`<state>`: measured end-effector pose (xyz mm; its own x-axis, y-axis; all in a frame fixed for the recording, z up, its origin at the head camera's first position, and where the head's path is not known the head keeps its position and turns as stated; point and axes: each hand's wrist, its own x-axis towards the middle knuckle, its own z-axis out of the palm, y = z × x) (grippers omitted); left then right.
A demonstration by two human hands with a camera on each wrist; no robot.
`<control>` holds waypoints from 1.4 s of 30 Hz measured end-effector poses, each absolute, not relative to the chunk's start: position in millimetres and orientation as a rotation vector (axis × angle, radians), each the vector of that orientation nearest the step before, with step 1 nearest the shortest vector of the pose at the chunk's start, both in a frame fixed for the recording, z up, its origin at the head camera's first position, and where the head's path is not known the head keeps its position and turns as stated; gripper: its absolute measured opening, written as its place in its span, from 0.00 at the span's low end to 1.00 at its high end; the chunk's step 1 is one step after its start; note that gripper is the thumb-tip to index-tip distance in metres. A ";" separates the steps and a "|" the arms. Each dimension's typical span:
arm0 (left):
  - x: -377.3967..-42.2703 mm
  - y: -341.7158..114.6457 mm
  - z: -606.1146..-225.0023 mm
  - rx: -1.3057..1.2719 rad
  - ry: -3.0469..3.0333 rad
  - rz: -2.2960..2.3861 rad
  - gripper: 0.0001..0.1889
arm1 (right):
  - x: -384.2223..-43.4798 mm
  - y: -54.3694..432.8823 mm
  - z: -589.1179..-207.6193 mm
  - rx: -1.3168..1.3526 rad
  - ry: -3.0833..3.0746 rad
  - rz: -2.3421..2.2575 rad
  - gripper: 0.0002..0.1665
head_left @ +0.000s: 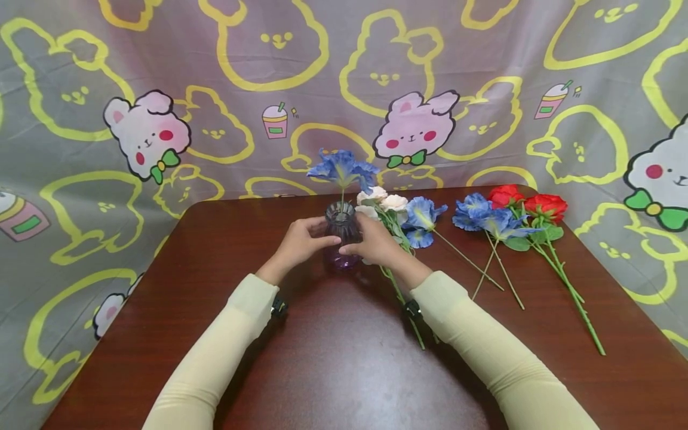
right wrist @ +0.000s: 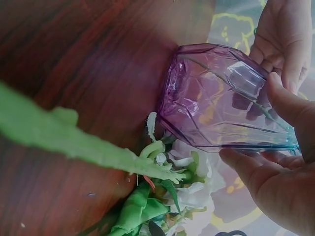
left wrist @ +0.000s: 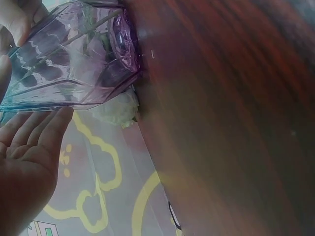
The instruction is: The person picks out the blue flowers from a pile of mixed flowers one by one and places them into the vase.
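Observation:
A faceted glass vase (head_left: pixel 342 236), purple at its base and bluish toward its neck, stands upright on the table. One blue artificial flower (head_left: pixel 344 170) rises from it, and its stem (right wrist: pixel 211 73) shows through the glass. My left hand (head_left: pixel 301 242) holds the vase from the left, thumb in front, its fingers (left wrist: pixel 42 130) along the glass. On the opposite side my right hand (head_left: pixel 376 242) holds it too, with the thumb (right wrist: pixel 284 96) and fingers on the upper part of the vase (right wrist: pixel 211 103). The two thumbs are close together in front.
White flowers (head_left: pixel 395 203) lie just right of the vase, their green stems passing under my right forearm. Farther right are a loose blue flower (head_left: pixel 421 215), more blue flowers (head_left: pixel 497 222) and red roses (head_left: pixel 545 208). A patterned cloth (head_left: pixel 322 60) hangs behind the brown table (head_left: pixel 333 358).

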<state>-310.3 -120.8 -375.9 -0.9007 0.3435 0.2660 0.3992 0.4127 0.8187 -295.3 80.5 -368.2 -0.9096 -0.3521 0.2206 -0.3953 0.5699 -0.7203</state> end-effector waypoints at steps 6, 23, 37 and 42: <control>-310.3 -120.3 -374.8 -0.673 -2.598 -1.531 0.27 | -295.2 82.4 -363.5 0.655 -2.785 1.216 0.45; -311.6 -122.2 -377.5 -0.603 -2.658 -1.533 0.33 | -282.8 152.9 -339.3 0.462 -2.888 1.116 0.47; -312.0 -124.6 -376.3 -0.621 -2.684 -1.454 0.34 | -271.7 234.6 -332.7 0.115 -2.926 0.831 0.32; -312.0 -124.9 -376.4 -0.619 -2.686 -1.451 0.34 | -271.4 253.6 -340.7 0.092 -3.022 0.744 0.30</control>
